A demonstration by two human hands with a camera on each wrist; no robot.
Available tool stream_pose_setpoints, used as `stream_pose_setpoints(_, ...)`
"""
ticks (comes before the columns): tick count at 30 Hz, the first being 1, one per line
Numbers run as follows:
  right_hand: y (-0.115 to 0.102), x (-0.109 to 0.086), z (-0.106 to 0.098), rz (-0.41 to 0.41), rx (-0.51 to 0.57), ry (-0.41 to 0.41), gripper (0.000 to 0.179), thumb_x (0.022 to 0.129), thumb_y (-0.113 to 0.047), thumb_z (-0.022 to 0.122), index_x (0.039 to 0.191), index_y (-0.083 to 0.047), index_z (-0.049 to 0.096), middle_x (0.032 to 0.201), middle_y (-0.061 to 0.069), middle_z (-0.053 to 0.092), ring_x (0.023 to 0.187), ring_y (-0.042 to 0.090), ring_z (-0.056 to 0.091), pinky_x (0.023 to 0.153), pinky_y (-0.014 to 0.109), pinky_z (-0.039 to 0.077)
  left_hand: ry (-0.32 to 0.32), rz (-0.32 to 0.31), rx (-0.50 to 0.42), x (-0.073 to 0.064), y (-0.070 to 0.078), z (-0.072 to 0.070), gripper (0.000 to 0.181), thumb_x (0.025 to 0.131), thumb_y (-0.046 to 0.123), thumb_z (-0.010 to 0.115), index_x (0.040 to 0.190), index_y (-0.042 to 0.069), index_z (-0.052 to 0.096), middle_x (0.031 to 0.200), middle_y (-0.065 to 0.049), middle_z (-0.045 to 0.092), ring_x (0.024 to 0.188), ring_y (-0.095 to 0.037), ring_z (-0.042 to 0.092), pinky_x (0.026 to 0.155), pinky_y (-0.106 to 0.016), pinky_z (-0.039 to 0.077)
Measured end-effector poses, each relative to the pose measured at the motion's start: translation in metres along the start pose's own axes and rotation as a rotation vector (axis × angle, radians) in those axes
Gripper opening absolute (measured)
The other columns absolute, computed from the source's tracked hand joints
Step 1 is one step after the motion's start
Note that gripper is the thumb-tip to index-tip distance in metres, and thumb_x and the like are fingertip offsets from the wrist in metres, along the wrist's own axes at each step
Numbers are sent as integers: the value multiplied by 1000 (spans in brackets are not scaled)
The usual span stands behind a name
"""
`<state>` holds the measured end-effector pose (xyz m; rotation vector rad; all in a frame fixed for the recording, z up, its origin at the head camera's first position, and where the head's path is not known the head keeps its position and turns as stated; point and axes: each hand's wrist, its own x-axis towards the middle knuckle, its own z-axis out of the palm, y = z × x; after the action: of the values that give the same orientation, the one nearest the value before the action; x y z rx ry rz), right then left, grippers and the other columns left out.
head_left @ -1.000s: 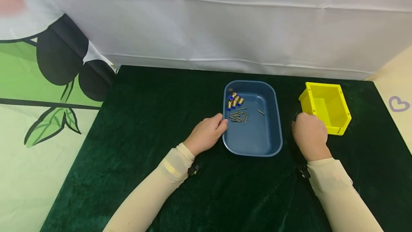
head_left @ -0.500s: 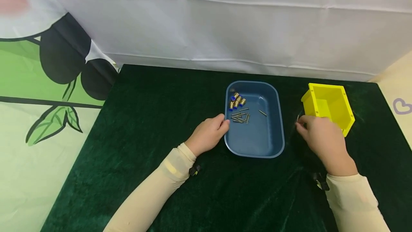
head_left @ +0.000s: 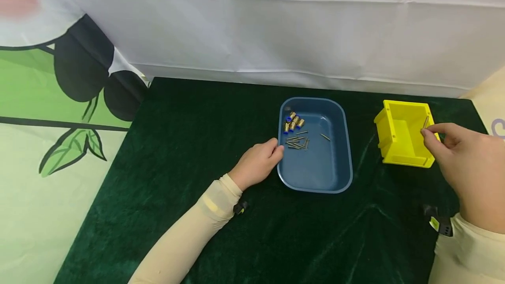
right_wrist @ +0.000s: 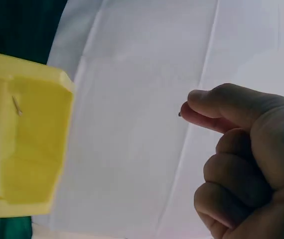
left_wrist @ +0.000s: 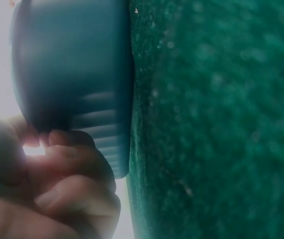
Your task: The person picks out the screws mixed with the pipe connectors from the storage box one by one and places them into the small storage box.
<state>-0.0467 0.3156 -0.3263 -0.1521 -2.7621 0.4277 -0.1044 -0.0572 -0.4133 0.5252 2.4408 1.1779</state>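
Observation:
My left hand [head_left: 256,163] grips the left rim of a blue plastic tray [head_left: 315,174]; its curled fingers [left_wrist: 77,184] lie against the tray wall [left_wrist: 77,55] in the left wrist view. Inside the tray are several brass fittings with blue ends [head_left: 293,122] and a loose heap of thin screws [head_left: 296,143], one screw [head_left: 325,136] apart. My right hand [head_left: 469,165] pinches a thin screw [head_left: 426,122] between thumb and forefinger, over the right side of a yellow bin [head_left: 406,161]. Only a small dark tip shows at those fingertips [right_wrist: 197,97] in the right wrist view.
A thin metal piece [right_wrist: 17,105] shows within the yellow bin in the right wrist view. Tray and bin stand apart on a dark green cloth [head_left: 197,117]. A white sheet [head_left: 276,30] hangs behind the table.
My right hand has lifted from the cloth left of the yellow bin and moved right, carrying the screw to the bin's right side. The left hand keeps its hold on the tray.

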Motion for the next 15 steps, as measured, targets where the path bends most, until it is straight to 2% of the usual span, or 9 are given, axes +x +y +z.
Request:
stream_pose_setpoints(2, 1, -4, 2, 13, -2, 0, 27, 98, -16, 63, 102, 10, 66, 58, 10, 37, 51, 28, 35, 47, 35, 23, -6, 11, 5, 1, 1, 1, 32, 107, 40, 35, 91, 17, 52, 71, -1, 52, 55, -16, 50, 50, -29, 37)
stream_pose_setpoints(7, 9, -8, 8, -30, 18, -19, 25, 96, -15, 67, 99, 10, 67, 55, 9, 39, 52, 26, 36, 47, 30, 23, -8, 26, 10, 2, 4, 1, 32, 107, 39, 35, 90, 17, 51, 69, -1, 52, 54, -16, 50, 50, -29, 37)
stream_pose_setpoints(12, 17, -9, 13, -69, 80, -12, 23, 94, -12, 69, 96, 11, 67, 55, 6, 36, 50, 17, 30, 49, 25, 19, -16, 5, -6, 0, 4, -2, 32, 107, 39, 36, 90, 17, 52, 70, -1, 52, 55, -16, 50, 50, -28, 37)
stream_pose_setpoints(15, 20, -9, 15, -76, 81, -31, 25, 95, -13, 68, 95, 11, 66, 54, 5, 36, 50, 16, 30, 48, 26, 20, -22, -8, -16, 0, 3, -3, 32, 107, 39, 35, 90, 17, 52, 71, -2, 52, 55, -16, 50, 50, -28, 37)
